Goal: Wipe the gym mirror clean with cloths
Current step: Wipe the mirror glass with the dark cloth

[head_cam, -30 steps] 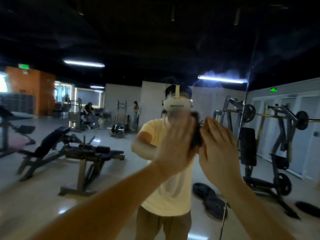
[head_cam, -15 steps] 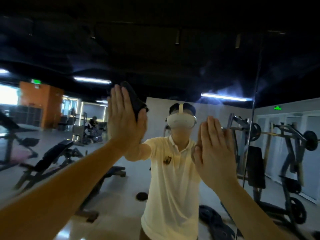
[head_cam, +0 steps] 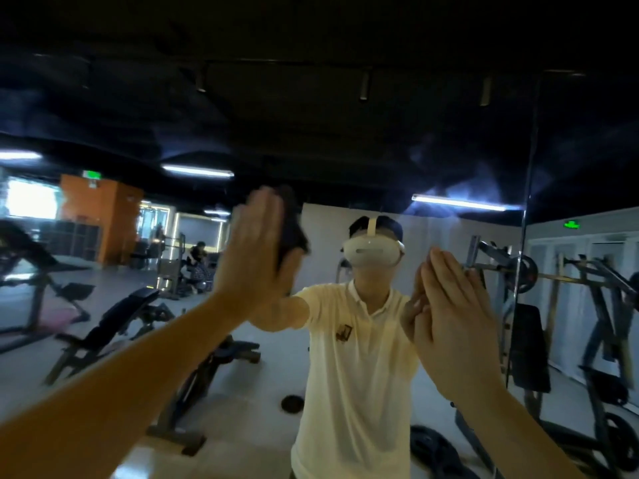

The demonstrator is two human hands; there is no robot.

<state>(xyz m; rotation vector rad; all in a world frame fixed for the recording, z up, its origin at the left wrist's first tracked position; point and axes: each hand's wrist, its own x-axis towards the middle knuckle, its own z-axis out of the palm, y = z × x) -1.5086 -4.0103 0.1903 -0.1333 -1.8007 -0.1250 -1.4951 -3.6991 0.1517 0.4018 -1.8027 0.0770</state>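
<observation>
The left hand [head_cam: 252, 257], at ten o'clock, presses a dark cloth [head_cam: 292, 233] flat on the mirror [head_cam: 345, 133], fingers straight, grip released. The right hand [head_cam: 453, 326], at three o'clock, lies flat there too, grip released; no cloth is visible under it. The dark cloth looks soft and light, best pinned mid-palm.

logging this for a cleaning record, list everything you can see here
mirror: one, wall-sized, straight ahead; the gym items below are reflections in it
cloth: one, dark, on the glass, upper centre-left
weight bench: one, black, lower left
weight plate: one, black, floor at centre
barbell rack: one, dark grey, right
light strips: at least three, white, ceiling
exit signs: two, green, left and right
reflected person: one, pale yellow shirt, centre
left hand: one, fingers straight, pressing the cloth
right hand: one, flat at the glass, no cloth visible
</observation>
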